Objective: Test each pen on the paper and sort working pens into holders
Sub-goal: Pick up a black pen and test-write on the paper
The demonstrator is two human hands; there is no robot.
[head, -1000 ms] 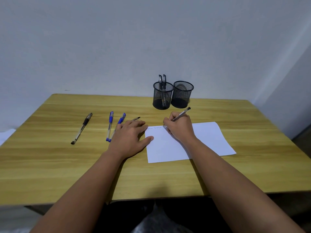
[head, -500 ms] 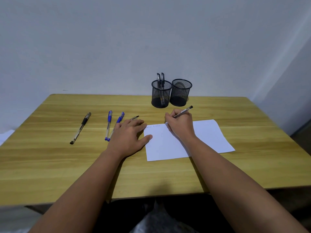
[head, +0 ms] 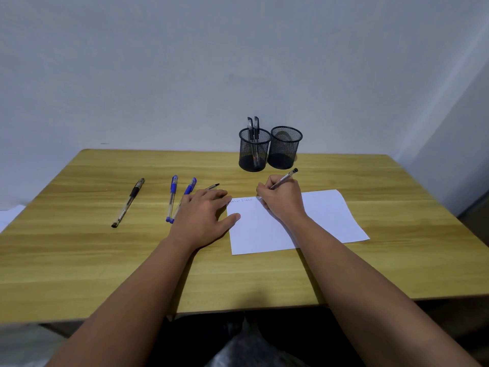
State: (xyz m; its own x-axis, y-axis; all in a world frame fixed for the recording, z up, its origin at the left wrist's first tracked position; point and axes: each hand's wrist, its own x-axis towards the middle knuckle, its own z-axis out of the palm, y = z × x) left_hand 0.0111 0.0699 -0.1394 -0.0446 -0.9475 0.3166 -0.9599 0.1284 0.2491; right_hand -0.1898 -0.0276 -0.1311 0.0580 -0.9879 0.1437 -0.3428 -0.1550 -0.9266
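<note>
My right hand [head: 281,200] grips a clear pen [head: 284,178] with its tip on the top edge of the white paper [head: 330,218], beside some faint writing. My left hand [head: 203,215] lies flat on the table, its thumb and fingertips on the paper's left edge. Left of it lie a black-grip pen [head: 128,202] and two blue-capped pens [head: 172,197] [head: 188,189]. Another pen [head: 213,186] pokes out from under my left fingers. Two black mesh holders stand at the back: the left holder [head: 254,152] contains two pens, and the right holder [head: 285,148] looks empty.
The wooden table [head: 79,260] ends at a white wall behind the holders. Something white [head: 10,214] lies off the table's left edge. My dark-clothed lap shows below the front edge.
My right hand with the pen has shifted slightly to the right along the top of the paper. My left hand has stayed put.
</note>
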